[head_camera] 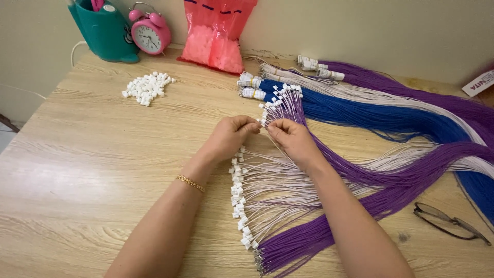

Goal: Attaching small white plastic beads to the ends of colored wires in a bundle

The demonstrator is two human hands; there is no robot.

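Right, a pale wooden table (92, 170) runs across the view, pushed against a plain cream wall (360, 25). Far left at the back stands a teal holder (105, 31), then one pink alarm clock (150, 32), then a red bag (216, 33) of pale bits leaning on the wall. In front of the clock lies one loose heap of small white plugs (147, 88), too many to count. At centre the left hand (230, 137), a gold bracelet (190, 182) on its wrist, pinches one white plug at its fingertips, touching the right hand (293, 140), which pinches a thin wire end against it. Below the hands fans a row of white wires (267, 190) already tipped with plugs. Rightward sweep bundles: two purple bundles (401, 180), one blue bundle (370, 116), one white one between them. Far right, one pair of glasses (450, 220) lies folded, clear of the hands.
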